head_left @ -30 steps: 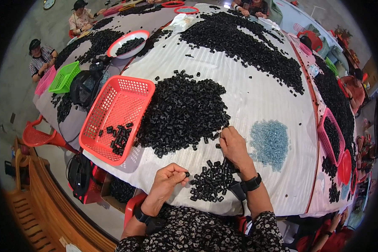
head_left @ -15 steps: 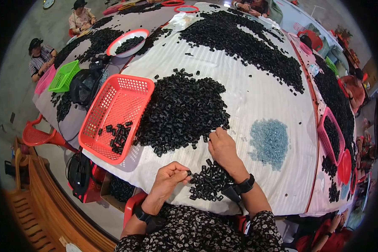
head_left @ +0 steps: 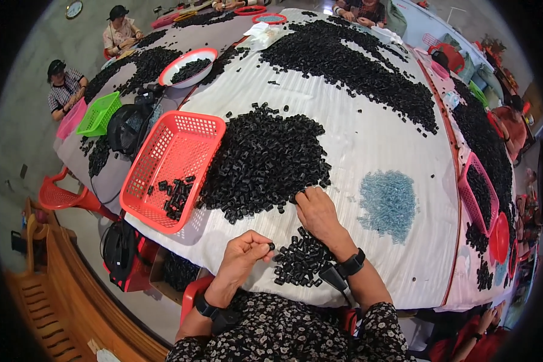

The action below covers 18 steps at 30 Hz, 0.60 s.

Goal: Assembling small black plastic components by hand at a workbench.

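Observation:
My left hand (head_left: 242, 258) pinches a small black plastic cylinder (head_left: 271, 246) between thumb and fingertips, just left of a small heap of black plastic parts (head_left: 301, 259). Above that heap, my right hand (head_left: 318, 216) has its fingers curled together at the lower right edge of a big pile of the same black parts (head_left: 262, 160). What its fingertips hold, if anything, is hidden. Left of the big pile stands a red perforated plastic basket (head_left: 174, 148) with some black parts at its near end. To the right lies a patch of small clear bluish pieces (head_left: 387, 206).
A white cloth (head_left: 344, 151) covers the table. More black parts (head_left: 350, 60) spread across its far side. A red-rimmed bowl (head_left: 188, 67), a green basket (head_left: 99, 114) and a pink basket (head_left: 479, 193) stand around. Other people sit along the edges. A wooden bench (head_left: 60, 289) is at lower left.
My right hand has shifted slightly left along the edge of the big pile. My left hand stays nearly in place, still pinching a black cylinder. The whole view has shifted a little.

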Available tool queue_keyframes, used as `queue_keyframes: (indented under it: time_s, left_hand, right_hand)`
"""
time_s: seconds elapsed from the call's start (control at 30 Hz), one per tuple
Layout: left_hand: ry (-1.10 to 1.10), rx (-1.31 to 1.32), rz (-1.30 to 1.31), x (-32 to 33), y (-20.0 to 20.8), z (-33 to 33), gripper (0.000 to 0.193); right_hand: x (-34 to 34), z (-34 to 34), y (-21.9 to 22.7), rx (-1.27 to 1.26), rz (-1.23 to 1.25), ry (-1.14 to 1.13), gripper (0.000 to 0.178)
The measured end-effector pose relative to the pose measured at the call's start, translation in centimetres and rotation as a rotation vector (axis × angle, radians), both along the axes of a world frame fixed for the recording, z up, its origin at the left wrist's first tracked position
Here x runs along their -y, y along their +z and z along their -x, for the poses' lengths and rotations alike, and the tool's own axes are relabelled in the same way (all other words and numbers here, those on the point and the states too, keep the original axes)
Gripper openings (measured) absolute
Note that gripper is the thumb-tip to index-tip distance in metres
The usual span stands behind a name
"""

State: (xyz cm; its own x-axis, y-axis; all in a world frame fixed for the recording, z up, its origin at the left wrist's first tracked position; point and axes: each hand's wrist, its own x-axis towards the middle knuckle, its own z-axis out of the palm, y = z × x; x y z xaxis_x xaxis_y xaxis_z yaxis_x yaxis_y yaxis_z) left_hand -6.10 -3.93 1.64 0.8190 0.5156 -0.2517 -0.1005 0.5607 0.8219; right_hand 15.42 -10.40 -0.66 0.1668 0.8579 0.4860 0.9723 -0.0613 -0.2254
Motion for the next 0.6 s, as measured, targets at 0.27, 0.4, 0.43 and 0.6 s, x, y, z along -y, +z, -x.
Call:
queue_keyframes:
  time_s: [0.27, 0.4, 0.43, 0.6]
  left_hand:
    - [0.012, 0.009, 0.003, 0.03, -0.13, 0.06, 0.012]
    - [0.009, 0.034, 0.011, -0.06, -0.36, 0.08, 0.013]
    - [0.009, 0.028, 0.013, -0.07, -0.40, 0.09, 0.013]
    - [0.001, 0.009, 0.010, 0.02, -0.36, -0.09, 0.012]
  right_hand:
    - [-0.10, -0.09, -0.14, 0.025, 0.012, 0.064, 0.014]
    - [-0.14, 0.06, 0.07, 0.010, 0.032, 0.072, 0.016]
    - [-0.19, 0.17, 0.20, -0.017, 0.012, 0.083, 0.016]
    - [-0.47, 0.28, 0.03, -0.003, 0.001, 0.108, 0.011]
